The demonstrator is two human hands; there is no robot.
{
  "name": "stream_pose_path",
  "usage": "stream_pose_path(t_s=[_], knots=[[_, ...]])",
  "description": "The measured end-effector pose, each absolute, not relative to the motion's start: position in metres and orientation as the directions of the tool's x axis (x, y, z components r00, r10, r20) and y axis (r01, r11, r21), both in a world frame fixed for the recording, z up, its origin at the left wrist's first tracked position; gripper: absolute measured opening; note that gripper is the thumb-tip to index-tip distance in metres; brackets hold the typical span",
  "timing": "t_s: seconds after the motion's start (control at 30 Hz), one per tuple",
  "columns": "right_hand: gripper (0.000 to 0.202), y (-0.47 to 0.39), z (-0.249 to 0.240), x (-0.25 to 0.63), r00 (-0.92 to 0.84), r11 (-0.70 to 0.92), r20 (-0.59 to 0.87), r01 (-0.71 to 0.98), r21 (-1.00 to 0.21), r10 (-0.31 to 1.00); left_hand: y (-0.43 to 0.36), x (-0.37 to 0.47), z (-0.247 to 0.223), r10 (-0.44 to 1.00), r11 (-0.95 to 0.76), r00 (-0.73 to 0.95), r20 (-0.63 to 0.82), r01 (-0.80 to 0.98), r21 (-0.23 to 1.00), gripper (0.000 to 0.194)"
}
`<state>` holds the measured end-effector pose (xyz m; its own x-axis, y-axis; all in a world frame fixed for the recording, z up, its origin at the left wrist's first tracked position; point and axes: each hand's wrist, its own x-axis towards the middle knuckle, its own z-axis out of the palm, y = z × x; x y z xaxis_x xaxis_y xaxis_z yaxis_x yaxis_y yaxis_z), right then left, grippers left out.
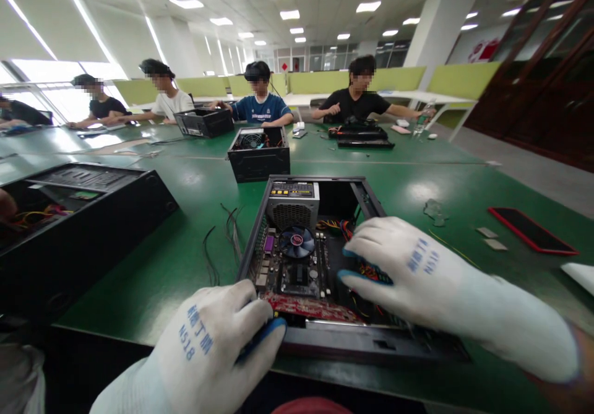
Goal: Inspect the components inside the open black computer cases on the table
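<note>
An open black computer case (pixel 371 340) lies on its side before me, with its motherboard (pixel 299 275) exposed. A round cooling fan (pixel 297 242) sits on the board, and a grey power supply (pixel 293 205) fills the far left corner. Along the board's near edge runs a red card (pixel 310 307). My left hand (pixel 218 333), in a white glove with blue fingertips, is closed on the near left corner of the case, beside the card's end; its fingertips are partly hidden. Over the case's right side, my gloved right hand (pixel 394 262) has thumb and fingers apart, close to coloured cables (pixel 371 271).
Another black case (pixel 93 228) stands at left, with a person's hand at its edge. A smaller open case (pixel 260 157) is beyond mine. Loose dark cables (pixel 232 231) lie left; a red-edged black panel (pixel 531 230) lies right. Several people sit across the green table (pixel 408 185).
</note>
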<state>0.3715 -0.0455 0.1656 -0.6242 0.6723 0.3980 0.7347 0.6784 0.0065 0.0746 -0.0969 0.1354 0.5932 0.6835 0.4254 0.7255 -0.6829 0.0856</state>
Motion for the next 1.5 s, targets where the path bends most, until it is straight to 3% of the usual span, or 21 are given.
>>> stream_pose_path(t_s=[0.1,0.27,0.47,0.6,0.8,1.1,1.5], knots=[[0.036,-0.009,0.159,0.350,-0.731,0.716,0.158,0.683,0.148,0.664,-0.097,0.077,0.135,0.694,-0.672,0.575,0.433,0.733,0.106,0.019],[0.039,0.032,0.135,0.310,-0.737,0.745,-0.165,0.595,0.301,0.655,-0.097,0.078,0.132,0.720,-0.646,0.534,0.444,0.750,0.145,0.020],[0.019,0.043,0.129,0.285,-0.729,0.801,-0.341,0.498,0.333,0.594,-0.097,0.079,0.130,0.723,-0.642,0.517,0.458,0.748,0.169,0.021],[0.019,0.040,0.136,0.287,-0.734,0.815,-0.359,0.490,0.309,0.577,-0.098,0.080,0.129,0.721,-0.642,0.507,0.473,0.745,0.181,0.020],[0.024,0.028,0.153,0.308,-0.745,0.782,-0.243,0.569,0.254,0.621,-0.096,0.081,0.131,0.667,-0.680,0.532,0.522,0.721,0.134,0.018],[0.022,0.049,0.166,0.340,-0.504,0.509,-0.130,0.757,0.410,0.854,-0.094,0.081,0.126,0.655,-0.679,0.519,0.550,0.723,0.128,0.020],[0.026,0.097,0.147,0.335,-0.419,0.445,-0.161,0.783,0.434,0.894,-0.094,0.080,0.124,0.657,-0.686,0.520,0.546,0.713,0.146,0.019]])
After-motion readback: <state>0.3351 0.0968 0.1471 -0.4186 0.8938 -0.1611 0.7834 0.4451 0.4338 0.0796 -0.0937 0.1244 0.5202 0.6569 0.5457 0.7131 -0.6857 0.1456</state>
